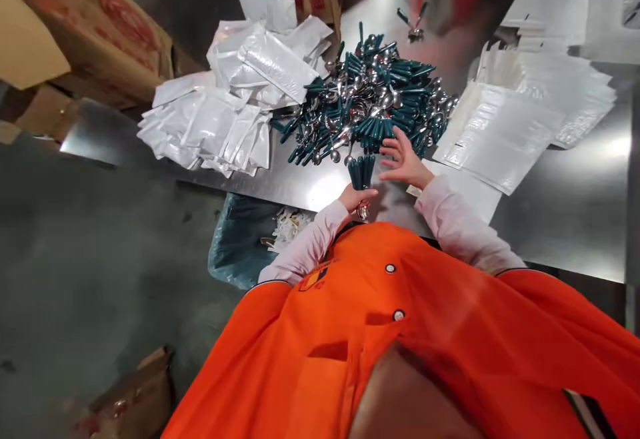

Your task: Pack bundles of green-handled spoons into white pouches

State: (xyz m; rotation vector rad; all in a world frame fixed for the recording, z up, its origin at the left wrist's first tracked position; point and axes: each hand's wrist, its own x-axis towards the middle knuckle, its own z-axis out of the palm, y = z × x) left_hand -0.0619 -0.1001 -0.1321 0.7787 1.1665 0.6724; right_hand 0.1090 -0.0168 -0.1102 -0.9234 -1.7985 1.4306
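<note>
My left hand (356, 197) is closed round a bunch of spoons (361, 171), their dark teal handles fanning upward and the steel bowls poking out below my fist. My right hand (403, 158) is open, fingers spread, at the near edge of a big heap of teal-handled spoons (367, 96) on the steel table (565, 212). It touches or hovers over the nearest handles. Both sleeves are pale pink under an orange vest.
White pouches lie in a pile (225, 112) left of the heap and in flat stacks (505, 126) on the right. Cardboard boxes (95, 26) stand at far left and back. A blue bag (240, 239) hangs below the table edge. Two loose spoons (413, 22) lie farther back.
</note>
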